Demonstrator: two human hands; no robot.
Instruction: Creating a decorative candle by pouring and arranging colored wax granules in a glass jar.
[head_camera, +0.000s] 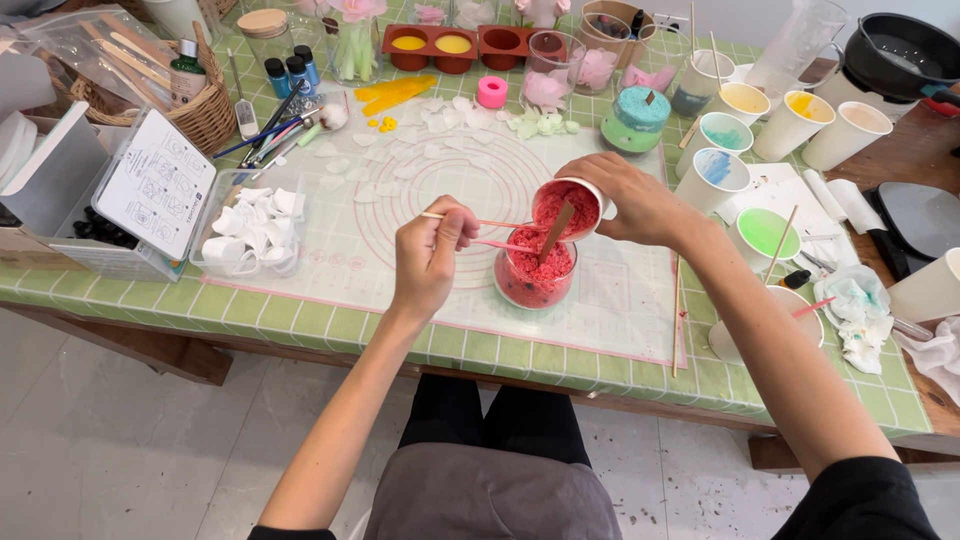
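My right hand (632, 198) grips a white paper cup (566, 207) tipped over a small glass jar (535, 277). Red crumbly matter fills the cup and most of the jar. A wooden stick (556, 229) leans from the cup into the jar. My left hand (428, 254) pinches two thin sticks (492, 234), one wooden and one pink, that lie across the jar's rim. The jar stands on a translucent mat with pink circles (430, 190).
Several paper cups (716, 176) with coloured contents crowd the right side. A plastic box of white pieces (251, 232) sits left of the mat. Behind are a brown mould (450, 45), a pink ring (492, 91), a teal-topped jar (636, 117) and a basket (190, 105).
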